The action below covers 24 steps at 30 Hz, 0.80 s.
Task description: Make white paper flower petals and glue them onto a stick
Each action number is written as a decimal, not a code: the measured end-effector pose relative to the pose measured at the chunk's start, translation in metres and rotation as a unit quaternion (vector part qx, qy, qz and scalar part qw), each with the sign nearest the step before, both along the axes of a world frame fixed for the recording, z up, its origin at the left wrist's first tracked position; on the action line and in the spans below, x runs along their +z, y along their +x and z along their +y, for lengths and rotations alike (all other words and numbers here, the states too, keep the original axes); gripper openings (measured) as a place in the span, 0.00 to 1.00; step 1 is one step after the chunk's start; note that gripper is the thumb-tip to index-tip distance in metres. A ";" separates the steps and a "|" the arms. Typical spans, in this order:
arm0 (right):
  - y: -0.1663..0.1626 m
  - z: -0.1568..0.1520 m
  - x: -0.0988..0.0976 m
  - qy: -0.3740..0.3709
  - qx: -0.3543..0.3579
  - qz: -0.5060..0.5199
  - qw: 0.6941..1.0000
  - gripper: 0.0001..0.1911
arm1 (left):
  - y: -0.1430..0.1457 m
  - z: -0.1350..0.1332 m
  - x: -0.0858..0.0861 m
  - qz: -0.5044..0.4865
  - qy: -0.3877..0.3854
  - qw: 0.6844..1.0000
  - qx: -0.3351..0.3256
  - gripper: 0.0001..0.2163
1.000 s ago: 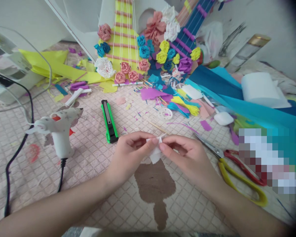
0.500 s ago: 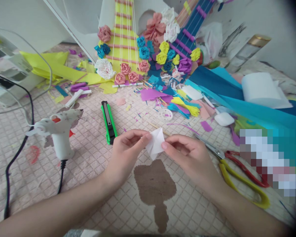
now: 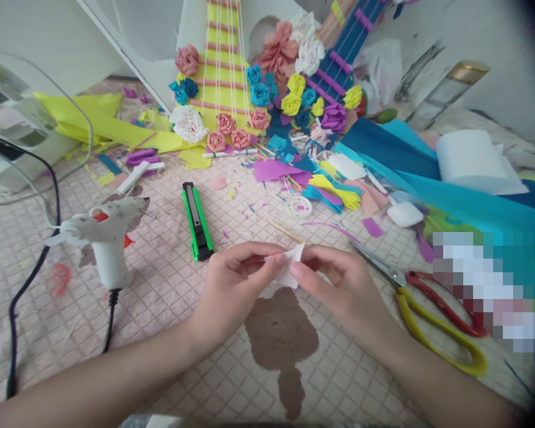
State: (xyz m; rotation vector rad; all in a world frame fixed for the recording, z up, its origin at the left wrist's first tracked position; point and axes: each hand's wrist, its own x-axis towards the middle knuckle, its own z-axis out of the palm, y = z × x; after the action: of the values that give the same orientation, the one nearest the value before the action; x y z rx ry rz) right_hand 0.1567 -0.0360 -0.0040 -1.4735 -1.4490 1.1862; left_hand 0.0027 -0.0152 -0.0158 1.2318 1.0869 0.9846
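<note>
Both of my hands pinch a small piece of white paper point(image 3: 289, 268) just above the pink quilted mat point(image 3: 169, 333). My left hand point(image 3: 234, 285) grips its left edge between thumb and fingers. My right hand point(image 3: 339, 285) holds the right edge the same way. The paper is partly folded and mostly hidden between my fingertips. A brown patch point(image 3: 282, 342) on the mat lies directly below the hands.
A white glue gun point(image 3: 104, 235) with a black cord stands at left. A green utility knife point(image 3: 197, 220) lies ahead of my left hand. Yellow and red scissors point(image 3: 428, 309) lie at right. Paper scraps, paper flowers point(image 3: 289, 89) and blue sheets point(image 3: 428, 172) crowd the back.
The white paper was spread into a flat square half a second ago; now it is pressed smaller between my fingertips, and my hands have drawn closer together.
</note>
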 end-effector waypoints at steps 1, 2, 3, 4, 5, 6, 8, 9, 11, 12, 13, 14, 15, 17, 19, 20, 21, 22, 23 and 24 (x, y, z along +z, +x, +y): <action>0.000 0.000 0.001 -0.002 0.000 -0.004 1.000 0.09 | 0.000 -0.001 0.000 0.007 0.015 1.000 -0.006 0.03; 0.000 0.000 0.002 -0.002 -0.001 -0.008 1.000 0.09 | 0.000 -0.002 0.000 0.012 0.029 0.999 -0.011 0.03; 0.000 0.000 0.002 -0.002 -0.005 -0.012 1.000 0.10 | 0.000 -0.002 0.000 0.016 0.038 0.999 -0.014 0.03; 0.000 0.000 0.002 -0.001 -0.010 -0.019 1.000 0.10 | 0.000 -0.002 0.000 0.017 0.042 0.999 -0.014 0.03; 0.000 0.000 0.002 0.001 -0.015 -0.028 0.999 0.10 | 0.000 -0.003 0.000 0.015 0.041 0.999 -0.014 0.03; 0.000 0.000 0.002 0.006 -0.019 -0.038 0.999 0.11 | 0.000 -0.002 0.000 0.011 0.037 0.999 -0.013 0.03; 0.000 0.000 0.000 0.032 -0.018 -0.063 0.997 0.10 | 0.001 -0.002 -0.001 0.000 0.027 1.000 -0.012 0.02; 0.000 0.000 0.000 0.055 -0.014 -0.078 0.995 0.10 | 0.001 -0.001 -0.002 -0.005 0.023 1.000 -0.013 0.03; -0.001 0.000 -0.002 0.115 0.003 -0.109 0.987 0.08 | 0.002 -0.001 -0.003 -0.009 0.015 1.000 -0.024 0.05; -0.002 0.000 -0.003 0.145 0.013 -0.121 0.982 0.07 | 0.002 0.000 -0.004 -0.009 0.013 0.999 -0.031 0.06; -0.002 0.000 -0.003 0.171 0.021 -0.128 0.977 0.06 | 0.002 0.000 -0.005 -0.008 0.011 0.999 -0.040 0.06; -0.003 0.000 -0.004 0.190 0.028 -0.131 0.973 0.06 | 0.001 0.000 -0.005 -0.006 0.010 0.999 -0.046 0.06; -0.004 0.000 -0.004 0.202 0.033 -0.131 0.970 0.07 | 0.001 0.000 -0.006 -0.004 0.009 0.999 -0.049 0.05; -0.004 -0.001 -0.006 0.206 0.032 -0.130 0.969 0.08 | 0.000 0.000 -0.005 -0.001 0.012 0.999 -0.045 0.03; -0.004 -0.001 -0.007 0.192 0.024 -0.133 0.972 0.09 | 0.000 0.000 -0.004 0.004 0.017 0.999 -0.029 0.04; -0.004 -0.001 -0.007 0.181 0.020 -0.134 0.974 0.09 | -0.001 0.000 -0.003 0.006 0.019 1.000 -0.019 0.04; -0.004 -0.001 -0.007 0.171 0.016 -0.136 0.976 0.09 | -0.001 0.000 -0.003 0.006 0.019 1.000 -0.010 0.04; -0.004 -0.001 -0.007 0.161 0.015 -0.136 0.977 0.10 | -0.001 -0.001 -0.002 0.007 0.019 1.000 -0.003 0.04; -0.005 -0.001 -0.006 0.153 0.017 -0.130 0.979 0.10 | -0.001 -0.001 -0.002 0.009 0.019 1.000 -0.002 0.04; -0.005 -0.001 -0.005 0.146 0.022 -0.120 0.982 0.09 | -0.001 -0.001 -0.002 0.012 0.026 1.000 -0.006 0.04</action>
State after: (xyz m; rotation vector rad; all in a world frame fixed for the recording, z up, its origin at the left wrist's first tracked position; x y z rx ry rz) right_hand 0.1517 -0.0374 -0.0094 -1.4187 -1.7437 0.7978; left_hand 0.0019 -0.0167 -0.0179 1.2935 1.0772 0.9965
